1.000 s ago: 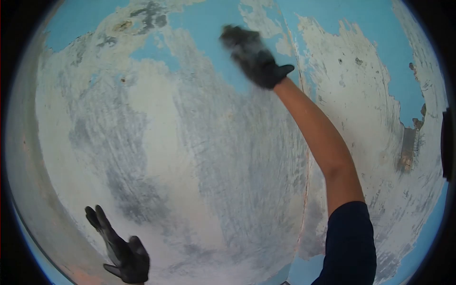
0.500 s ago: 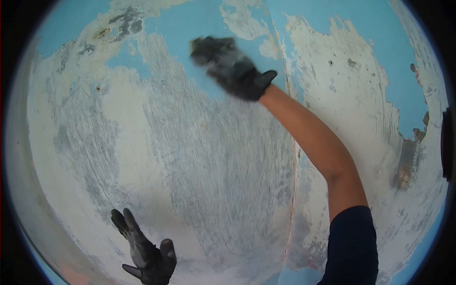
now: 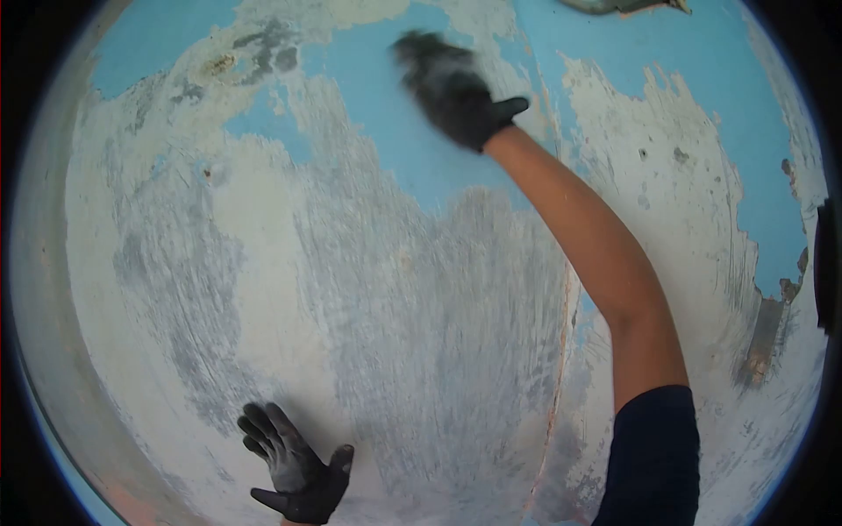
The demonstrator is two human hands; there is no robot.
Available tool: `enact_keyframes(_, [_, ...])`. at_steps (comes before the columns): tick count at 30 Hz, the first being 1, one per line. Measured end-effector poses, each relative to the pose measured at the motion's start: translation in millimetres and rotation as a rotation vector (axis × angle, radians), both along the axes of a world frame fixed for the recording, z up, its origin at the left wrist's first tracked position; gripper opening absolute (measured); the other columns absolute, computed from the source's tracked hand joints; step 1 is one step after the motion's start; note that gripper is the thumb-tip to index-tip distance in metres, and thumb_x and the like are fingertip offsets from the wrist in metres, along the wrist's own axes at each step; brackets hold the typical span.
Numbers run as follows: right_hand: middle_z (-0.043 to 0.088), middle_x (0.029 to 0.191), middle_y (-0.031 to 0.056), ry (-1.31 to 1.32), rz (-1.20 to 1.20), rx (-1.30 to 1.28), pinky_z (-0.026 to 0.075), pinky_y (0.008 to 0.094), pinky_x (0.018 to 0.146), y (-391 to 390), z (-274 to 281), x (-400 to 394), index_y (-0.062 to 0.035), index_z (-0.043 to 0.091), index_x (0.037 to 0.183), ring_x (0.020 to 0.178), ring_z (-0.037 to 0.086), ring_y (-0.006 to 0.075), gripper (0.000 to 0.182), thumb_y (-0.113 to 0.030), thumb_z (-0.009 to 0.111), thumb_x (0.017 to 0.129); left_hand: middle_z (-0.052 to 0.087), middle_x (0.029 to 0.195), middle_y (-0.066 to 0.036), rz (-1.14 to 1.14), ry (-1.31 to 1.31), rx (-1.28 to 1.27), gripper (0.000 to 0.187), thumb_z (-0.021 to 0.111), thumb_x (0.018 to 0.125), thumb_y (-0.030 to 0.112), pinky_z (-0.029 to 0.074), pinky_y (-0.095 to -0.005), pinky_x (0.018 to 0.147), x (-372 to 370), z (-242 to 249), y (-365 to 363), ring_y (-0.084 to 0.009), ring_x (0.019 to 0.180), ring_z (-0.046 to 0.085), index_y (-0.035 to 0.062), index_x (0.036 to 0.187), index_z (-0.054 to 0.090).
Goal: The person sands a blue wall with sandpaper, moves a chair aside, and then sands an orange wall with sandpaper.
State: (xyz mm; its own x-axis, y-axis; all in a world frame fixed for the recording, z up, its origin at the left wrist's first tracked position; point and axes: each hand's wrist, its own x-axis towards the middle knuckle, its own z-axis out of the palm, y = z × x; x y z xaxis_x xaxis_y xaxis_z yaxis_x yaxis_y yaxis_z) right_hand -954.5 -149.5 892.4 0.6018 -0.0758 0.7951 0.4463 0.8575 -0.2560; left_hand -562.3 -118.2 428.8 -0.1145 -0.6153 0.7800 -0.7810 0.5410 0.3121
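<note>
My right hand, in a dark grey and black glove, is raised over a blue-painted patch of the wall. Motion smears its fingers, so whether anything lies under them cannot be made out. Low on the left, my left hand wears a matching glove. Its fingers are spread against or close to the wall, and it holds nothing. Between the two hands the wall is scraped, with grey streaks and off-white areas.
A narrow reddish crack runs down the wall right of centre. Chipped edges and a bare brownish strip show at the far right. At the top edge there is a curved greyish object, partly cut off.
The right hand has swept upward over the blue patch. The view has shifted, so the wall appears further right and lower. The left hand's fingers look more spread.
</note>
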Motion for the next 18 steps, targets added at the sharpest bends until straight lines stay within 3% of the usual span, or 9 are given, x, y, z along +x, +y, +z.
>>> enact_keyframes(4, [0.035,0.161,0.0145,-0.367,1.464,0.739,0.032,0.0354,0.119,22.4,63.2,-1.7,-0.0054,0.035,0.153,0.148,0.034,0.0265,0.058,-0.039,0.028,0.107,-0.006,0.162,-0.037,0.074,-0.05,0.003,0.131,0.079,0.073,0.047,-0.002,-0.0696,0.117,-1.9,-13.5,-10.8,-0.0569,0.15,-0.009,0.0004,0.159,-0.008])
enact_keyframes(5, [0.035,0.161,0.0145,-0.336,1.464,0.74,0.032,0.0354,0.119,22.6,80.0,3.3,-0.0054,0.035,0.153,0.148,0.034,0.0265,0.058,-0.039,0.028,0.107,-0.006,0.162,-0.037,0.114,-0.084,-0.042,0.134,0.08,0.071,0.051,-0.001,-0.0712,0.116,-2.8,-15.3,-20.4,-0.0576,0.149,-0.009,0.0015,0.159,-0.009])
enact_keyframes(7, [0.05,0.148,0.0138,-0.474,1.374,0.493,0.037,0.0443,0.113,16.5,96.1,3.1,-0.0089,0.042,0.146,0.137,0.046,0.0279,0.053,-0.038,0.047,0.102,-0.005,0.161,-0.039,0.085,-0.099,-0.104,0.138,0.081,0.071,0.057,-0.001,-0.0729,0.114,2.5,-20.4,-29.0,-0.0588,0.149,-0.009,0.0027,0.159,-0.009])
enact_keyframes(8, [0.05,0.148,0.0138,-0.478,1.373,0.486,0.037,0.0443,0.113,16.7,84.0,11.4,-0.0089,0.042,0.146,0.137,0.046,0.0279,0.053,-0.038,0.047,0.102,-0.005,0.161,-0.039,0.042,-0.086,-0.094,0.133,0.077,0.073,0.063,-0.002,-0.0734,0.114,2.6,-20.4,-24.7,-0.0587,0.149,-0.007,0.0043,0.16,-0.004])
enact_keyframes(10, [0.054,0.143,0.0112,0.289,1.435,0.934,0.039,0.0449,0.111,24.2,58.1,45.8,-0.01,0.057,0.131,0.135,0.048,0.0238,0.04,-0.033,0.049,0.101,-0.004,0.16,-0.041,0.005,-0.066,-0.079,0.129,0.075,0.075,0.067,0.0,-0.0747,0.113,2.9,-18.8,-21.9,-0.0624,0.146,-0.005,0.0047,0.161,0.002])
enact_keyframes(11, [0.054,0.143,0.0112,0.299,1.425,0.944,0.039,0.0449,0.111,35.3,73.4,46.4,-0.01,0.057,0.131,0.135,0.048,0.0238,0.04,-0.033,0.049,0.101,-0.004,0.16,-0.041,0.002,-0.052,-0.08,0.129,0.075,0.075,0.067,0.0,-0.0747,0.113,-2.8,-16.3,-22.2,-0.0624,0.146,-0.005,0.0047,0.161,0.002])
enact_keyframes(13, [0.057,0.139,0.0118,-0.595,1.646,0.628,0.04,0.0433,0.11,57.2,113.2,11.2,-0.0081,0.06,0.125,0.131,0.05,0.022,0.04,-0.038,0.045,0.102,-0.003,0.159,-0.042,0.016,-0.086,-0.096,0.129,0.075,0.075,0.066,0.001,-0.0753,0.112,-0.4,-16.5,-15.6,-0.0628,0.146,-0.004,0.0035,0.161,0.001])
enact_keyframes(14, [0.062,0.127,0.0123,-0.462,1.406,0.51,0.049,0.0386,0.099,22.8,153.9,-31.0,-0.0075,0.061,0.123,0.114,0.06,0.0231,0.04,-0.036,0.043,0.103,-0.003,0.159,-0.043,0.031,-0.087,-0.116,0.129,0.075,0.076,0.065,0.001,-0.0756,0.112,-1.5,-12.9,-16.8,-0.063,0.146,-0.003,0.0029,0.161,0.001])
enact_keyframes(18, [0.059,0.134,0.0138,-0.351,1.29,0.558,0.046,0.0386,0.105,15.3,169.9,24.1,-0.0069,0.056,0.131,0.121,0.058,0.0241,0.037,-0.026,0.041,0.103,-0.002,0.159,-0.044,0.021,-0.065,-0.099,0.129,0.075,0.075,0.066,0.001,-0.076,0.112,-2.9,-9.3,-19.4,-0.0638,0.146,-0.003,0.0029,0.161,0.002])
